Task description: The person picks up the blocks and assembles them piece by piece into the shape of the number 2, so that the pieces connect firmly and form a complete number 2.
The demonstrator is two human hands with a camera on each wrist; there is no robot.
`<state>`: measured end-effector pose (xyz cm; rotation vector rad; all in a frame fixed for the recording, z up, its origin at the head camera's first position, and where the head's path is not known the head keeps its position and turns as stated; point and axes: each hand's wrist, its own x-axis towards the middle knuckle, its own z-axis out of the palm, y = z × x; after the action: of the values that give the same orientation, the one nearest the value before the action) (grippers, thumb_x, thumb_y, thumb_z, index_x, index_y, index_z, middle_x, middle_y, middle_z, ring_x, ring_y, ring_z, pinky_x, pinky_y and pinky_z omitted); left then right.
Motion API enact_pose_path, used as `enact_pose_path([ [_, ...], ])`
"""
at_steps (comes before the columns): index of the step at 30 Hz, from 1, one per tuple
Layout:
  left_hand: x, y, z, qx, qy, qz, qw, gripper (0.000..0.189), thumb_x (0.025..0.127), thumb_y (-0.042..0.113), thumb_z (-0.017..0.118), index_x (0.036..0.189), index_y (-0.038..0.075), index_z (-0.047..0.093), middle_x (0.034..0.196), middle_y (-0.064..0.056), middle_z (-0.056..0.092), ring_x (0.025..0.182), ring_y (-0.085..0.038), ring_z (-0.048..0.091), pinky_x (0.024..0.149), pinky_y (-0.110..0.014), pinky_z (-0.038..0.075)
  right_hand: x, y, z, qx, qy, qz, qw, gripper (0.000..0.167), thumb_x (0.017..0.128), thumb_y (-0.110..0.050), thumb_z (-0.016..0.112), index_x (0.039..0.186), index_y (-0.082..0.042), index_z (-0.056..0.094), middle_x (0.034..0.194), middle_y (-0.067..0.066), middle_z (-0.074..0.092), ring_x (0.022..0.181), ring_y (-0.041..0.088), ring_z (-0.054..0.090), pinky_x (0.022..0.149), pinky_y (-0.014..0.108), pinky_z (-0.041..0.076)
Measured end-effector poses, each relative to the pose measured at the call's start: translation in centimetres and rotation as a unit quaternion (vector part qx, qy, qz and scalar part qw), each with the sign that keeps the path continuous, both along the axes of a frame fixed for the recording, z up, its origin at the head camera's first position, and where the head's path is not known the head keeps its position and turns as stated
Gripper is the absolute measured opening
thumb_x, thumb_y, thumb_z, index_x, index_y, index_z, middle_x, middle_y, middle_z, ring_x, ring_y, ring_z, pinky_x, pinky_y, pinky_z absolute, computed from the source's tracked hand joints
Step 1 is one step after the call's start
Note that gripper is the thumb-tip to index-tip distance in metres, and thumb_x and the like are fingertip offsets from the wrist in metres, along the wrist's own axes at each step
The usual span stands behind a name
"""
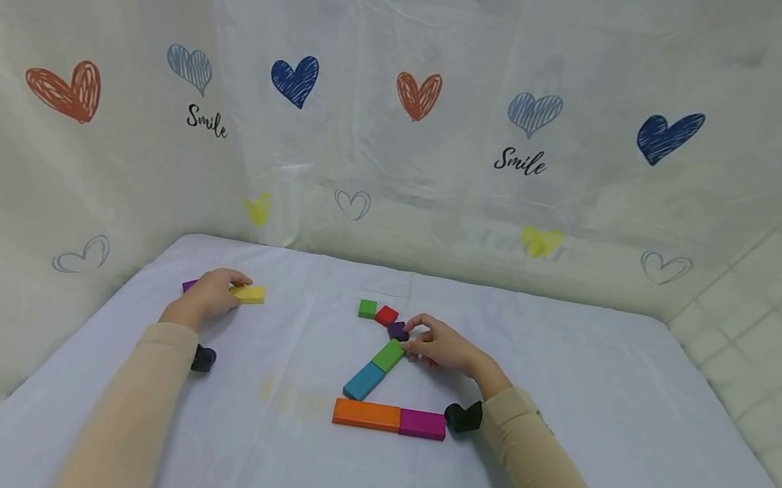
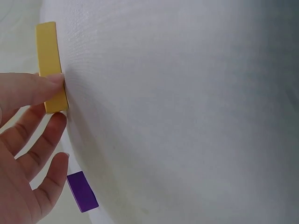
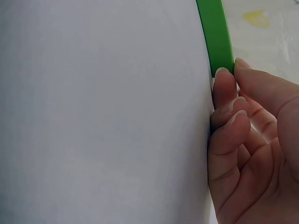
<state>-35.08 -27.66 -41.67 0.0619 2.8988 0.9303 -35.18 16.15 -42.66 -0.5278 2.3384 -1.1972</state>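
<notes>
On the left, my left hand (image 1: pixel 210 295) pinches a yellow block (image 2: pixel 49 51) near one end, the thumb lying across its face. A purple block (image 2: pixel 83 191) lies just beyond the little finger. My right hand (image 1: pixel 447 345) has its thumb and a fingertip at the upper end of a green block (image 3: pixel 217 37); its other fingers curl in close to the cloth. In the head view, a dark purple block (image 1: pixel 396 331) sits right by these fingertips, hidden in the right wrist view. A blue block (image 1: pixel 365 381) continues the green one diagonally downward.
Nearer me lie an orange block (image 1: pixel 367 415) and a magenta block (image 1: pixel 422 424), end to end. Behind the dark purple block are a red block (image 1: pixel 386 316) and a small green block (image 1: pixel 368 309). A patterned curtain (image 1: pixel 402 170) stands behind the white-covered table (image 1: pixel 266 470).
</notes>
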Motion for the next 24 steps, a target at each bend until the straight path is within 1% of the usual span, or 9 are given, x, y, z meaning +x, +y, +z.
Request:
enact_pose_path([
  [4,0.14,0.18,0.16,0.002,-0.015,0.012,0.9998,0.050,0.090,-0.008,0.058,0.140,-0.006,0.056,0.147,-0.032,0.045,0.137,-0.047,0.039,0.116,-0.059,0.027,-0.01,-0.06,0.03,0.000,0.001,0.000,1.0000,0.028,0.104,-0.017,0.061,0.128,-0.008,0.050,0.083,0.006,0.064,0.062,0.018,0.047,0.063,0.026,0.040],
  [7,0.21,0.23,0.23,-0.005,-0.012,0.007,0.9999,0.048,0.091,-0.007,0.059,0.139,-0.007,0.057,0.145,-0.034,0.046,0.135,-0.049,0.040,0.115,-0.060,0.028,-0.05,-0.07,-0.01,0.001,0.001,-0.001,1.0000,0.028,0.104,-0.017,0.061,0.128,-0.008,0.050,0.084,0.006,0.064,0.063,0.018,0.047,0.063,0.026,0.040],
  [14,0.14,0.41,0.33,-0.002,-0.007,0.003,1.0000,0.046,0.092,-0.005,0.063,0.138,-0.007,0.058,0.144,-0.031,0.049,0.131,-0.046,0.045,0.113,-0.060,0.031,-0.23,0.05,-0.24,0.001,0.002,-0.005,1.0000,0.031,0.104,-0.020,0.062,0.129,-0.009,0.050,0.085,0.006,0.064,0.063,0.018,0.047,0.064,0.027,0.040],
  [21,-0.07,0.46,0.34,-0.004,0.005,-0.010,0.9999,0.045,0.090,-0.004,0.066,0.134,-0.008,0.060,0.140,-0.031,0.052,0.129,-0.046,0.047,0.112,-0.059,0.033,-0.33,0.12,-0.31,-0.004,0.002,-0.001,1.0000,0.031,0.104,-0.021,0.063,0.129,-0.008,0.050,0.085,0.006,0.064,0.063,0.018,0.047,0.063,0.027,0.040],
  [24,-0.08,0.73,0.58,0.000,0.002,-0.010,0.9999,0.045,0.090,-0.002,0.066,0.135,-0.006,0.061,0.139,-0.029,0.054,0.126,-0.044,0.049,0.110,-0.058,0.035,-0.35,0.14,-0.35,-0.005,0.004,0.002,1.0000,0.031,0.104,-0.020,0.062,0.129,-0.007,0.050,0.084,0.005,0.064,0.063,0.018,0.047,0.063,0.027,0.039],
])
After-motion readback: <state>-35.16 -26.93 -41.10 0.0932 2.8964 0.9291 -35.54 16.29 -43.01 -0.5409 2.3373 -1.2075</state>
